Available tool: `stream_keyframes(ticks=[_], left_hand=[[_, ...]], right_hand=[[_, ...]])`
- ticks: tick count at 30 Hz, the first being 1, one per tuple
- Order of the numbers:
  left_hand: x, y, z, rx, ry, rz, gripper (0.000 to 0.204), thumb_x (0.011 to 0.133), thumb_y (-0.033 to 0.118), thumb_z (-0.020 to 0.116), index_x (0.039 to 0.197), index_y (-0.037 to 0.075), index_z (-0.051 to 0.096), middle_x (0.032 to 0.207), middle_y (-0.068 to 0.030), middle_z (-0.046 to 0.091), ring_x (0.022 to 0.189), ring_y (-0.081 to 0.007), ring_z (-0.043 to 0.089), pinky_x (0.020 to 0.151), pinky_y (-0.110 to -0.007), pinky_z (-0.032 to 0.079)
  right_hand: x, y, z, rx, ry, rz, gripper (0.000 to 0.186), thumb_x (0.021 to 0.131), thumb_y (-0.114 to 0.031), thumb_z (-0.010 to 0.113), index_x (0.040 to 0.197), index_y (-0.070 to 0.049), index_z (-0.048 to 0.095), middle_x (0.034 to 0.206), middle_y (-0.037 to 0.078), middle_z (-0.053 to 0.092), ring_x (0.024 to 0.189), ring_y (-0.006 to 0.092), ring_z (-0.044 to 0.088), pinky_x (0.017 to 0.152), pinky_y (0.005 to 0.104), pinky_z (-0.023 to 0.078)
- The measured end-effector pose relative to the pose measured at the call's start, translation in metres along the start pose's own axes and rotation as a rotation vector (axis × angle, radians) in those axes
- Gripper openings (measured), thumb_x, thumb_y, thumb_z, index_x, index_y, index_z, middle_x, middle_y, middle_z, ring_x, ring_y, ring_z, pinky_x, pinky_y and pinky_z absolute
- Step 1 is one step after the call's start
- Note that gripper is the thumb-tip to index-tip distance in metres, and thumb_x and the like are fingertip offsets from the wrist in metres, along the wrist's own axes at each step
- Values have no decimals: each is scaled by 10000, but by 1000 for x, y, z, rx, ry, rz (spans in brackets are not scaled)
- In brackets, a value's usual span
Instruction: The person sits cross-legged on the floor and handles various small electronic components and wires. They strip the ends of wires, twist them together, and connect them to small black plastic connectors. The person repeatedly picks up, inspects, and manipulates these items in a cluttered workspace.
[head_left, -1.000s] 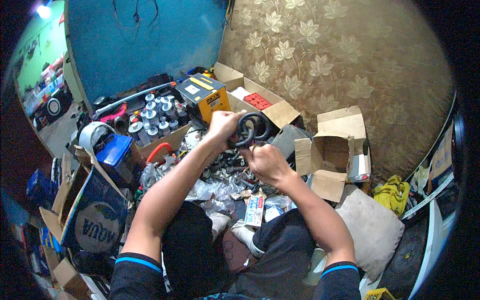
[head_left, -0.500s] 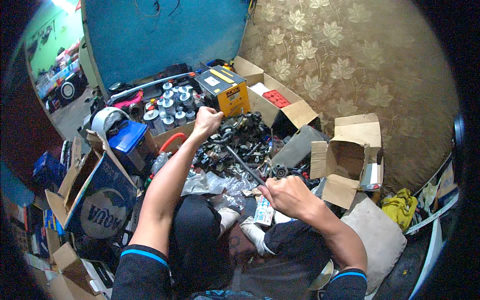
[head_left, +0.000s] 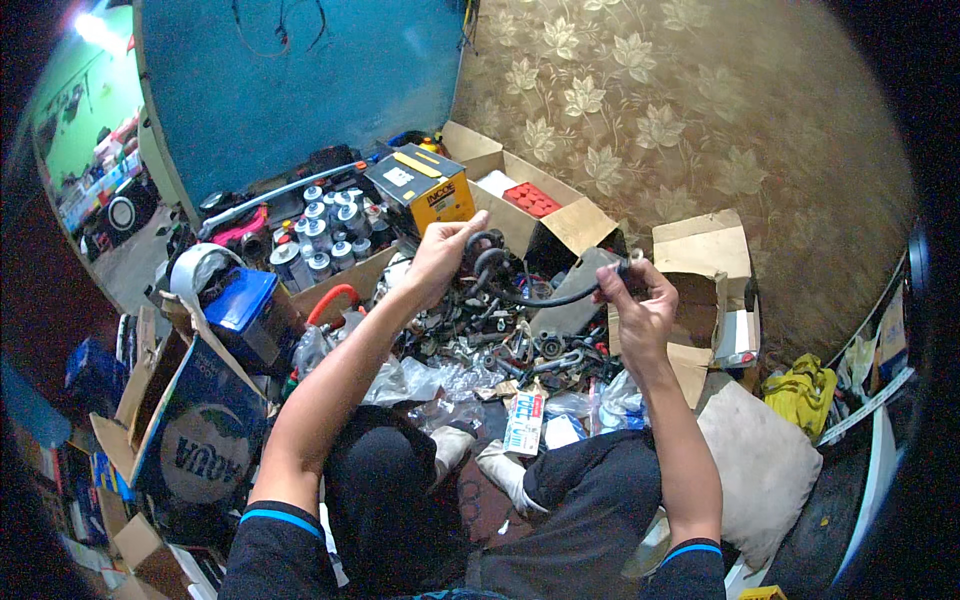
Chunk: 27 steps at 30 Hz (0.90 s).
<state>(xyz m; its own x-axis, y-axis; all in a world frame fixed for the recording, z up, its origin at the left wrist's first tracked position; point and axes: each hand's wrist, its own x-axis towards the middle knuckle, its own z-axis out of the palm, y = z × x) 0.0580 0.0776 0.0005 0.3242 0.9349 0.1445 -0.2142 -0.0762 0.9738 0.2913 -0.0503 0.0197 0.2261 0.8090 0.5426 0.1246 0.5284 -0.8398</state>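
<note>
A thick black cable (head_left: 545,301), possibly a thin hose, hangs in a shallow curve between my two hands above a heap of metal and black parts (head_left: 500,345). My left hand (head_left: 438,262) is closed on its looped end, where a few turns bunch beside the fingers. At the other end, my right hand (head_left: 642,305) pinches the tip between thumb and fingers; a dark end piece shows at the fingertips. Below, clear plastic bags (head_left: 405,380) and a small white, blue and red packet (head_left: 524,422) lie by my feet.
Behind the heap stand silver canisters (head_left: 317,230), a yellow-and-black battery box (head_left: 430,190) and an open carton (head_left: 560,215) with red items. A dark blue carton (head_left: 205,425) leans at left. Right are an empty carton (head_left: 695,300), a grey cushion (head_left: 755,460) and yellow cloth (head_left: 800,395).
My right hand has risen and moved right, from near my knees. The cable, earlier slanting down toward that hand, now curves across between both hands. The view has shifted slightly.
</note>
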Motion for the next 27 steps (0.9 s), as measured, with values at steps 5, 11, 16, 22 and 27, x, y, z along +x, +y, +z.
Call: stream_keyframes(ticks=[5, 11, 16, 22, 27], left_hand=[[3, -9, 29, -1, 29, 19, 424, 903, 428, 602, 730, 47, 672, 643, 8, 622, 517, -71, 540, 487, -214, 410], [-3, -1, 54, 5, 163, 79, 320, 859, 316, 681, 659, 71, 631, 597, 23, 579, 480, -55, 475, 456, -219, 357], [-8, 13, 52, -3, 376, 140, 344, 848, 199, 686, 571, 98, 509, 528, 17, 485, 392, -61, 397, 345, -245, 330], [-6, 15, 50, -119, 396, 200, 370, 860, 185, 665, 558, 121, 461, 526, 23, 465, 402, -63, 401, 344, -241, 331], [-6, 15, 62, -211, 490, 250, 371, 861, 190, 670, 563, 123, 458, 526, 24, 470, 390, -67, 400, 336, -242, 332]], right_hand=[[4, -17, 37, 542, 136, 15, 310, 927, -330, 573, 928, -26, 634, 755, 76, 628, 639, 186, 621, 637, 339, 536], [-10, -23, 36, 174, -59, 74, 323, 984, -291, 496, 1073, -17, 641, 587, -21, 435, 478, 59, 404, 452, 221, 384], [-16, -19, 38, -267, -219, -69, 221, 886, -62, 565, 1080, -17, 663, 738, 85, 657, 636, 141, 623, 613, 272, 503], [-13, -21, 43, -341, -181, -80, 205, 861, -108, 612, 1022, 0, 680, 827, 185, 692, 731, 216, 704, 641, 299, 530], [-9, -19, 41, -402, -92, -94, 180, 849, -131, 644, 949, 10, 694, 723, 193, 666, 557, 190, 646, 532, 318, 474]])
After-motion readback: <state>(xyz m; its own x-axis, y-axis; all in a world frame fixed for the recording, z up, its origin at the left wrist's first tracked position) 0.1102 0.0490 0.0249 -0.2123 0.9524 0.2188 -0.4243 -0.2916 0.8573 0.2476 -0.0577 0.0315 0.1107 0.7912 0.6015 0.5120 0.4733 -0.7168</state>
